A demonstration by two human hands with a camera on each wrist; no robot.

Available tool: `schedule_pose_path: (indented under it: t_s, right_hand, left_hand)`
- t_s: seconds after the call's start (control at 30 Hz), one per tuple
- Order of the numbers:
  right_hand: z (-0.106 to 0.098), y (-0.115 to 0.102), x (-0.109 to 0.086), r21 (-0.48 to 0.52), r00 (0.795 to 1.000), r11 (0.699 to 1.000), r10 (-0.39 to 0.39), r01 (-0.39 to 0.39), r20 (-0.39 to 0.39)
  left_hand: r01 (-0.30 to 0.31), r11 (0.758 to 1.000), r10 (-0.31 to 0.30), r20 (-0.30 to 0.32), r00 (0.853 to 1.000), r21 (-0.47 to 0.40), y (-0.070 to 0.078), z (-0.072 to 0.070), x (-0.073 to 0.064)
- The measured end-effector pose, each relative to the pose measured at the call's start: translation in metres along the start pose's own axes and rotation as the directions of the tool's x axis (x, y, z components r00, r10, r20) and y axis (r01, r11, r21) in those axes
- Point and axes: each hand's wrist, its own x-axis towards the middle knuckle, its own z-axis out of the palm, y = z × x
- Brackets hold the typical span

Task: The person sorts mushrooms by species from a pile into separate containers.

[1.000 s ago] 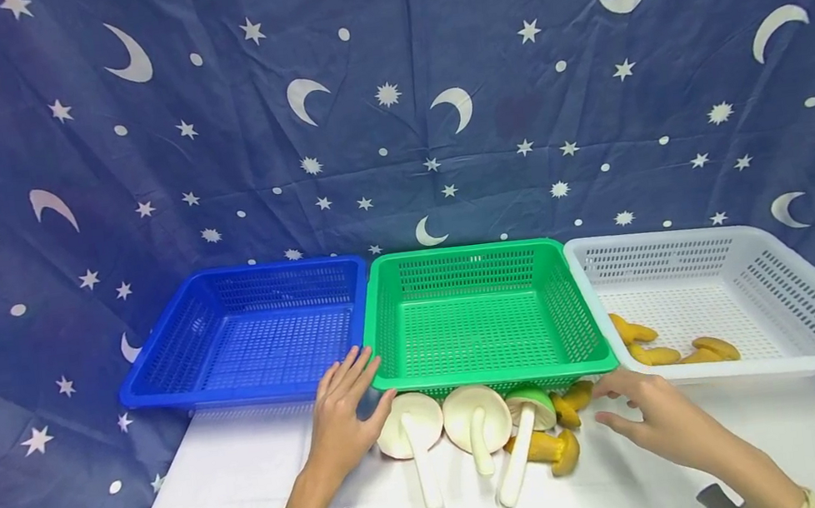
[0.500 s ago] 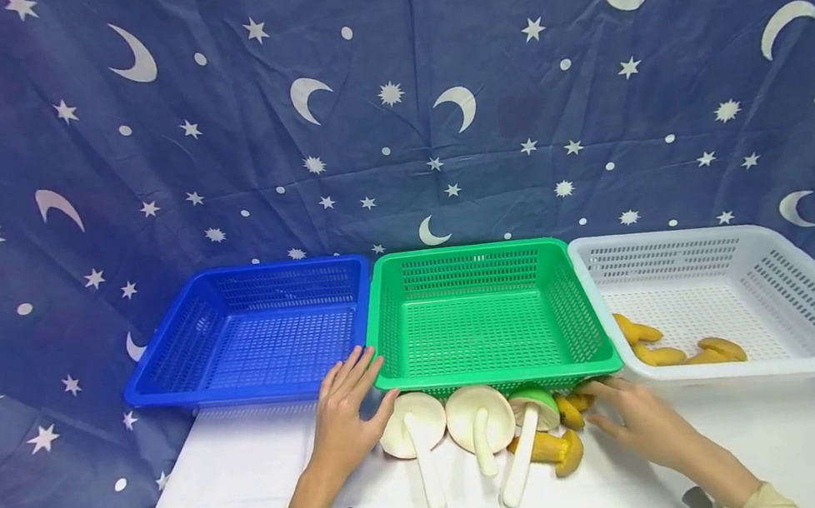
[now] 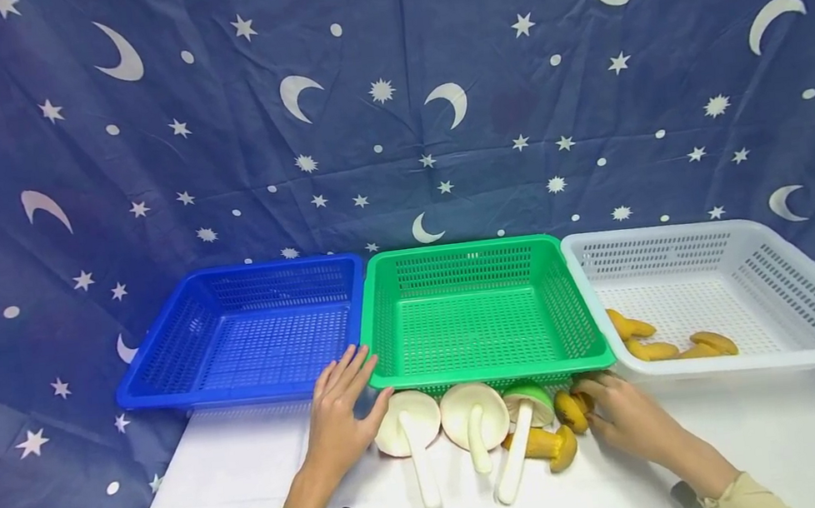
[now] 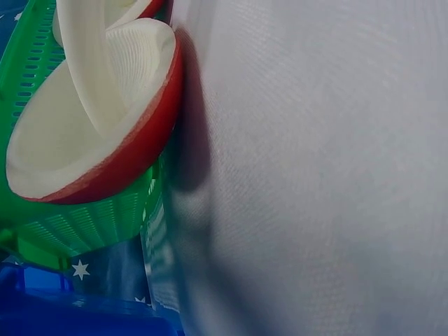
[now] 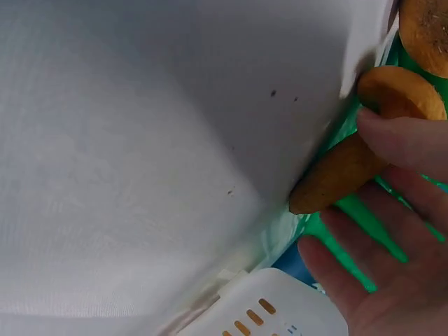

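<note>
Mushroom (image 5: 336, 176) pinched in my right hand (image 3: 629, 420), left hand (image 3: 339, 423) fingers outstretched, could snag under the green basket (image 3: 493, 375)'s near right corner if lifted straight up.

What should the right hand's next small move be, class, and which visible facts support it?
Probably lift the yellow-brown mushroom toward the white basket: the right hand has it between thumb and fingers, and that nearby basket holds similarly coloured mushrooms.
</note>
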Motion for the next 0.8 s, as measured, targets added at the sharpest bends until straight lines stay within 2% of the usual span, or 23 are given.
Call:
schedule_pose_path:
  t_s: [0.37,0.6,0.8]
  right_hand:
    - [-0.007,0.002,-0.002,0.039,0.997,0.999,-0.033,0.03,0.071]
    - [-0.016,0.0,-0.007,0.083,0.998,0.996,-0.04,0.035,0.057]
    - [-0.027,-0.006,-0.01,0.069,0.998,0.996,-0.064,0.063,0.013]
  left_hand:
    - [0.004,1.0,-0.004,0.008,1.0,-0.004,-0.001,0.0,-0.001]
    - [0.005,1.0,-0.005,0.003,1.0,-0.003,-0.002,0.001,-0.001]
    - [0.01,1.0,-0.01,0.005,1.0,0.005,-0.001,0.0,-0.001]
